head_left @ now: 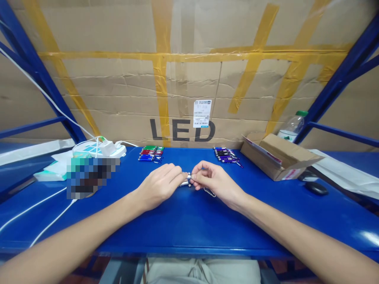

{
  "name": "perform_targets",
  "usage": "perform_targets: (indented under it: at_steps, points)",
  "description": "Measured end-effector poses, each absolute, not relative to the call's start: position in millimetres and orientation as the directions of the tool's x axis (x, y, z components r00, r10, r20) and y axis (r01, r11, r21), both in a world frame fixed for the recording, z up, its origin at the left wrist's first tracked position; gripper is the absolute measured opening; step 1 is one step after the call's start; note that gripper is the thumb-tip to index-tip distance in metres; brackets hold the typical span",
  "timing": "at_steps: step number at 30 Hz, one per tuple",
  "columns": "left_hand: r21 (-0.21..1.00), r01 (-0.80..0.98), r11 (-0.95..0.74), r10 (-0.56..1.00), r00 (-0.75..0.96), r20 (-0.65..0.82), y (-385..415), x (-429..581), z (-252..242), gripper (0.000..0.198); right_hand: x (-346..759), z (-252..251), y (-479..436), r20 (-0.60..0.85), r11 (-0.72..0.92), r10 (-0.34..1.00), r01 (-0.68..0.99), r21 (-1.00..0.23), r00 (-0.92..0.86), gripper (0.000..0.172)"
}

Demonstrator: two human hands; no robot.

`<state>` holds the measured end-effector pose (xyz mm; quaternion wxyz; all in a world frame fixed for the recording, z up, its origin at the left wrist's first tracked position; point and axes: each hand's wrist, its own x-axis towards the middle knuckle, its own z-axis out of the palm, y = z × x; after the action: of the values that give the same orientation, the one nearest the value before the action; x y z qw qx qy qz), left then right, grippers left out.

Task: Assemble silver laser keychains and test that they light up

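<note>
Over the middle of the blue table (189, 232), both hands hold a small silver keychain flashlight (188, 178) between them. My left hand (162, 182) is closed, its thumb and fingers pinching the left part, and it hides most of that end. The fingertips of my right hand (214, 179) pinch the right end. A silver carabiner clip (209, 192) hangs below the right palm. Behind the hands lie two groups of similar small flashlights with clips: green, red and blue ones (151, 154) on the left, purple and dark ones (227, 156) on the right.
A large taped cardboard sheet (124, 90) stands at the back. To the right are an open cardboard box (278, 156), a bottle with a green cap (293, 126) and a black computer mouse (316, 188). A white power strip (115, 150), cables and a blurred object (90, 179) occupy the left.
</note>
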<state>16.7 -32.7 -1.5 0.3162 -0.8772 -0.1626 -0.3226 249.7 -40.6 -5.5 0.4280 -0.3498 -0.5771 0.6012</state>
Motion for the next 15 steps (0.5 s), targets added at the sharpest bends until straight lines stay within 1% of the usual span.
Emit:
perform_targets:
  at_steps: [1, 3, 5, 7, 10, 12, 15]
  points:
    - [-0.398, 0.5, -0.769, 0.119, 0.724, 0.679, -31.9, 16.3, -2.9, 0.014, 249.7, -6.4, -39.9, 0.111, 0.08, 0.918, -0.096, -0.992, -0.381, 0.045]
    - [-0.249, 0.506, -0.826, 0.211, 0.686, 0.696, -30.5, 15.4, -5.7, 0.015, 250.6, -8.0, -37.9, 0.168, 0.158, 0.91, -0.058, -0.986, -0.38, 0.043]
    - [-0.084, 0.492, -0.867, 0.297, 0.643, 0.706, -29.3, 14.3, -7.7, 0.015, 252.4, -8.8, -36.0, 0.203, 0.213, 0.901, -0.018, -0.977, -0.383, 0.039]
    - [0.045, 0.477, -0.878, 0.367, 0.607, 0.705, -28.5, 13.3, -8.4, 0.015, 254.3, -8.3, -35.3, 0.222, 0.25, 0.893, 0.02, -0.968, -0.391, 0.033]
    - [0.176, 0.465, -0.868, 0.444, 0.566, 0.695, -27.9, 12.8, -7.4, 0.015, 256.5, -5.6, -36.7, 0.27, 0.342, 0.875, 0.117, -0.932, -0.402, 0.02]
    - [0.246, 0.459, -0.854, 0.491, 0.553, 0.673, -27.8, 13.3, -6.5, 0.015, 257.6, -3.5, -38.5, 0.33, 0.445, 0.852, 0.229, -0.866, -0.407, 0.012]
    - [0.324, 0.464, -0.825, 0.552, 0.535, 0.639, -27.9, 15.1, -5.6, 0.014, 259.4, -2.6, -40.3, 0.417, 0.577, 0.801, 0.369, -0.729, -0.429, 0.013]
